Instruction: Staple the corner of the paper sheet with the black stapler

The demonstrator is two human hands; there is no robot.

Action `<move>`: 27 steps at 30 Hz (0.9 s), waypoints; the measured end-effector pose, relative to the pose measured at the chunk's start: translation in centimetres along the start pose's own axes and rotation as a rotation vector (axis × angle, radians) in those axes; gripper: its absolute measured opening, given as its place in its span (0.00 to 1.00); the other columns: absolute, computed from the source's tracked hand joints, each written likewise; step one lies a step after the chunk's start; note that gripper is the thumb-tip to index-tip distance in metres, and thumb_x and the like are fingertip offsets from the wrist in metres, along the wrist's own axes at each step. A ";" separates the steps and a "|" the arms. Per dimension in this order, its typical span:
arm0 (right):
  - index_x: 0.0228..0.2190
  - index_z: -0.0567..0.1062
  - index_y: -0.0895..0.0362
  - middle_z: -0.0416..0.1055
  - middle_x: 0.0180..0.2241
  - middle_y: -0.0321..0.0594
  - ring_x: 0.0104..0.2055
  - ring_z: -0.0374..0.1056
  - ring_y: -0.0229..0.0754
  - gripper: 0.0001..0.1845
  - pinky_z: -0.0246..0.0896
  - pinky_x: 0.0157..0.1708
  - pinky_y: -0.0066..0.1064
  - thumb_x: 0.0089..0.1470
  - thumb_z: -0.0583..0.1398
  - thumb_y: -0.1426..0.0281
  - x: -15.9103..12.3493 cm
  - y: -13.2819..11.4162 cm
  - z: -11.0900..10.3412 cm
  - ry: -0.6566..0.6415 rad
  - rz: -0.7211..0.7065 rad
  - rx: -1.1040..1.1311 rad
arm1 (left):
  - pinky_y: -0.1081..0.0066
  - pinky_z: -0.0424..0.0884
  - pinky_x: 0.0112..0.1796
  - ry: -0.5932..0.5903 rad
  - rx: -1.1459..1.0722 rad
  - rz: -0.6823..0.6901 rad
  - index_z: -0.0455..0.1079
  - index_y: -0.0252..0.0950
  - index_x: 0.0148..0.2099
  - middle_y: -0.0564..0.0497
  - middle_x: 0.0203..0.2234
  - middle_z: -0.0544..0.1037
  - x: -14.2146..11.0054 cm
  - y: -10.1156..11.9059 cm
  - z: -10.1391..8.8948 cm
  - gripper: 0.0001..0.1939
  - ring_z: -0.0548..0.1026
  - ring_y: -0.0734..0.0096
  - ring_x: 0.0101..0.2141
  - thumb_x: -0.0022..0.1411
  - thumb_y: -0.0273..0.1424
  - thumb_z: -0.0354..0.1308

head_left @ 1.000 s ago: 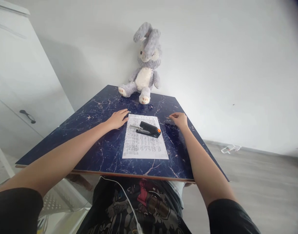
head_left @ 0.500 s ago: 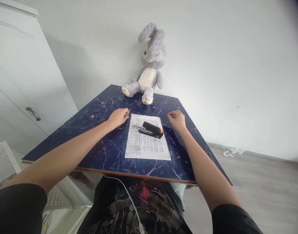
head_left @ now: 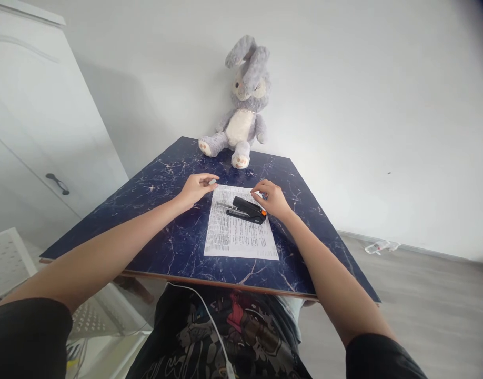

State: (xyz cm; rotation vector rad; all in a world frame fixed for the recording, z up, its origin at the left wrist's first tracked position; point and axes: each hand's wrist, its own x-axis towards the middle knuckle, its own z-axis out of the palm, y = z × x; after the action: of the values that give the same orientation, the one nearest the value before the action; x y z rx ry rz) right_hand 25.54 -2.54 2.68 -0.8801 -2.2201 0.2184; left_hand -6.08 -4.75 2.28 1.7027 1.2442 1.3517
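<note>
A sheet of printed paper (head_left: 241,245) lies on the dark blue marbled table (head_left: 162,252). On the sheet rests a black stapler (head_left: 247,210) with an orange tip, its metal staple tray slid out to the left. My left hand (head_left: 194,189) is just beyond the sheet's top left corner. Between its thumb and fingers shows a small greyish piece, too small to name. My right hand (head_left: 272,198) hovers over the sheet's upper right edge, close above the stapler. Its fingers are bent and slightly apart, with nothing visible in them.
A grey plush rabbit (head_left: 241,126) sits at the table's back edge against the wall. White cabinets (head_left: 32,121) stand to the left. A white perforated basket (head_left: 103,310) is below the table at left. A white cable (head_left: 205,310) hangs over my shirt.
My right hand has moved left from beside the sheet to above its upper right edge. My left hand has shifted slightly right and its fingers have spread. The stapler stays on the paper.
</note>
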 end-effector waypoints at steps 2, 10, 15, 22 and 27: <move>0.39 0.83 0.53 0.76 0.41 0.45 0.44 0.71 0.49 0.10 0.68 0.44 0.41 0.65 0.61 0.64 0.0 0.1 0.1 -0.025 -0.011 -0.009 | 0.60 0.78 0.45 -0.071 0.049 0.042 0.83 0.37 0.52 0.44 0.42 0.85 -0.3 0.6 0.2 0.21 0.81 0.61 0.38 0.61 0.42 0.69; 0.38 0.83 0.52 0.77 0.41 0.45 0.43 0.71 0.50 0.06 0.68 0.43 0.42 0.62 0.63 0.68 -0.2 0.8 0.2 -0.038 -0.013 -0.020 | 0.60 0.78 0.47 -0.305 0.217 0.163 0.84 0.38 0.48 0.44 0.40 0.86 -1.1 1.5 0.7 0.16 0.83 0.60 0.39 0.59 0.39 0.72; 0.37 0.83 0.52 0.77 0.43 0.45 0.45 0.71 0.50 0.06 0.69 0.43 0.42 0.60 0.64 0.70 -0.2 0.8 0.3 -0.091 -0.028 0.002 | 0.61 0.78 0.47 -0.371 0.291 0.178 0.85 0.40 0.43 0.46 0.40 0.87 -1.6 1.9 0.9 0.11 0.83 0.59 0.41 0.59 0.37 0.72; 0.38 0.83 0.52 0.77 0.43 0.45 0.46 0.71 0.51 0.07 0.68 0.45 0.45 0.60 0.63 0.71 -0.2 1.1 0.4 -0.103 -0.027 -0.004 | 0.62 0.79 0.47 -0.460 0.263 0.132 0.85 0.37 0.42 0.46 0.37 0.87 -1.3 0.9 1.3 0.11 0.84 0.60 0.38 0.56 0.33 0.73; 0.37 0.84 0.52 0.77 0.44 0.45 0.47 0.71 0.52 0.08 0.68 0.46 0.45 0.59 0.63 0.73 -0.1 1.0 0.3 -0.109 -0.023 0.000 | 0.60 0.79 0.47 -0.465 0.253 0.118 0.86 0.38 0.42 0.45 0.37 0.87 -1.1 0.8 1.3 0.12 0.84 0.58 0.38 0.55 0.34 0.75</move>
State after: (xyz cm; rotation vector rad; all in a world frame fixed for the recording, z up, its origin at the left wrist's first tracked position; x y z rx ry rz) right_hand 25.92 -1.85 1.99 -0.8602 -2.3300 0.2615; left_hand -4.65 -5.92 2.21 2.1412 1.0858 0.8096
